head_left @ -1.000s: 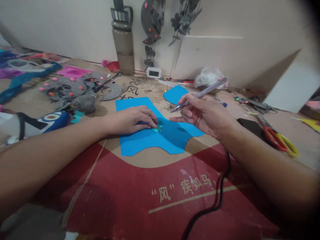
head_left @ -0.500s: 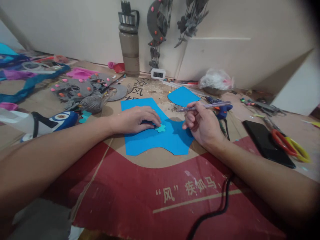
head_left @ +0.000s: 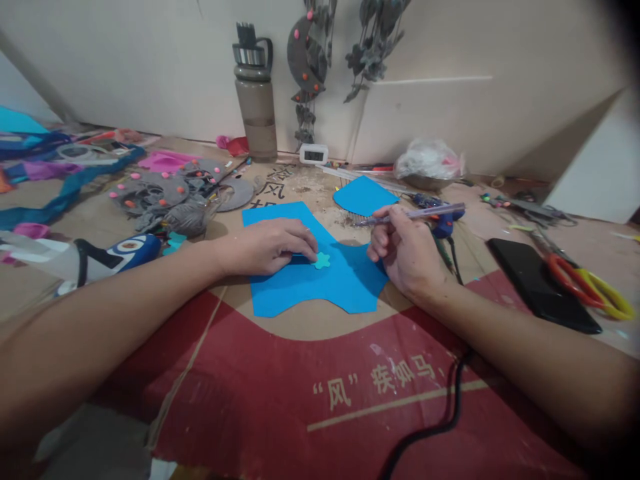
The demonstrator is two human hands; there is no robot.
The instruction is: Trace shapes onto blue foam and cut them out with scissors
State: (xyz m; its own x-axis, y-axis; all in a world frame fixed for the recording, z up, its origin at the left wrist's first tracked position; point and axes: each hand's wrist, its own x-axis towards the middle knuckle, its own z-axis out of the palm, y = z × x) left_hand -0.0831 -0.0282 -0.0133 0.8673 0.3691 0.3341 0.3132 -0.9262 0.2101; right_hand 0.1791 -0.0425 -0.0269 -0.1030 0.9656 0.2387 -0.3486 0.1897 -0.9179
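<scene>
A bright blue sheet (head_left: 325, 290), cut with curved notches, lies flat on the cardboard. On it is a small turquoise flower cutout (head_left: 323, 261). My left hand (head_left: 270, 247) rests on the sheet, thumb and fingers closed together at the flower's left edge; its fingertips hide part of that edge. Between the thumb and fingers of my right hand (head_left: 405, 250) is a slim, clear purplish pen (head_left: 435, 211), held nearly level with its tip pointing left above the sheet. The right hand hovers over the sheet's right end.
Behind the sheet lie another blue piece (head_left: 365, 195), a small clock (head_left: 313, 154) and a water bottle (head_left: 257, 120). A phone (head_left: 540, 283) and scissors (head_left: 575, 280) sit right. Grey felt pieces (head_left: 170, 190) and a white-and-blue glue bottle (head_left: 120, 257) lie left. A black cable (head_left: 453, 413) crosses the front.
The view has shifted slightly, so the background sits a little lower. Both hands, the pen and the flower cutout keep nearly the same places over the blue sheet.
</scene>
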